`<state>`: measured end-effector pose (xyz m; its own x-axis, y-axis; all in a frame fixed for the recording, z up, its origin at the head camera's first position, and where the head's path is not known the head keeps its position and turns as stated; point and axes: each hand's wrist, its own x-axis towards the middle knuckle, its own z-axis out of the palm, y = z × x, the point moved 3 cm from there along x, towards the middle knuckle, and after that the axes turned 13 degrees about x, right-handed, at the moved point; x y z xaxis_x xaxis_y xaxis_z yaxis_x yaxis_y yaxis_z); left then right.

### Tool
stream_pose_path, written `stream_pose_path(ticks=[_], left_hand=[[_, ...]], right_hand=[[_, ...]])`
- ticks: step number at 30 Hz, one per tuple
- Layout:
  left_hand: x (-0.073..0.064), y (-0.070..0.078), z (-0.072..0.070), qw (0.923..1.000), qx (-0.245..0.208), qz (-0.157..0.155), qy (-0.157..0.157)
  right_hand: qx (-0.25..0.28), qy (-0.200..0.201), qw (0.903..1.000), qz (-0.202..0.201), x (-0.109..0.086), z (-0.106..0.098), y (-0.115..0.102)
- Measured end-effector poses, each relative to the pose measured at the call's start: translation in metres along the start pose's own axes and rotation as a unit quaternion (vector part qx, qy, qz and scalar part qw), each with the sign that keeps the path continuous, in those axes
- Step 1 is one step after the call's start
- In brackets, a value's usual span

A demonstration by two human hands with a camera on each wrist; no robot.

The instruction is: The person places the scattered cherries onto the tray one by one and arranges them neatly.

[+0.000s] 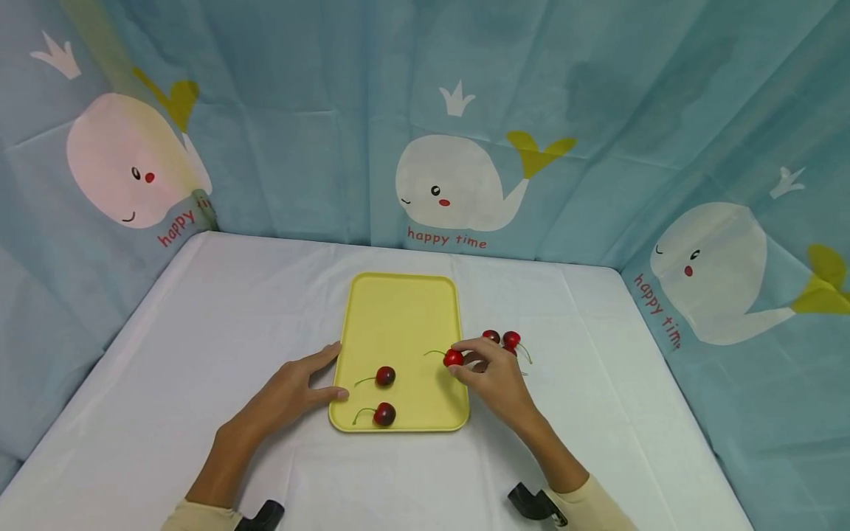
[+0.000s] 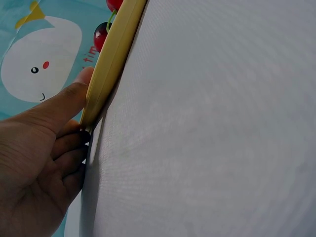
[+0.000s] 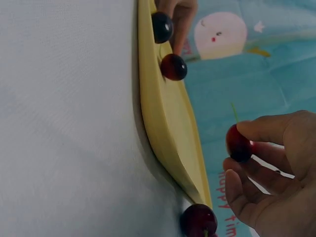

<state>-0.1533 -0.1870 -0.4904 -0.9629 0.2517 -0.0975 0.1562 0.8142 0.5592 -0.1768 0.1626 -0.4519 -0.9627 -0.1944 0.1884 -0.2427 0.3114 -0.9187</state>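
Note:
A yellow tray [image 1: 401,317] lies on the white cloth. My left hand [image 1: 292,391] holds its left edge, the thumb over the rim and the other fingers along the side; the left wrist view shows this hand [image 2: 44,153] up close. Two dark red cherries with green stems, an upper one [image 1: 385,376] and a lower one [image 1: 384,414], rest on the tray's near left part. Above the tray's right side, a bright red cherry [image 1: 454,358] is pinched between thumb and fingers of my right hand [image 1: 494,376], its stem pointing left. The right wrist view shows this cherry [image 3: 239,143] raised off the tray.
Right of the tray, several more cherries [image 1: 511,339] lie close together on the white tablecloth [image 1: 598,413], partly hidden behind my right hand. A blue curtain [image 1: 299,162] printed with whales hangs around the table's back and sides.

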Motion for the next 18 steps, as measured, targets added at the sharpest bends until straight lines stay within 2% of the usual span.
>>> stream_pose_path(ticks=[18], left_hand=[[0.0,0.0,0.001,1.0,-0.001,0.005,0.004]], right_hand=[[-0.019,-0.032,0.9993,-0.002,0.014,0.027,-0.002]])
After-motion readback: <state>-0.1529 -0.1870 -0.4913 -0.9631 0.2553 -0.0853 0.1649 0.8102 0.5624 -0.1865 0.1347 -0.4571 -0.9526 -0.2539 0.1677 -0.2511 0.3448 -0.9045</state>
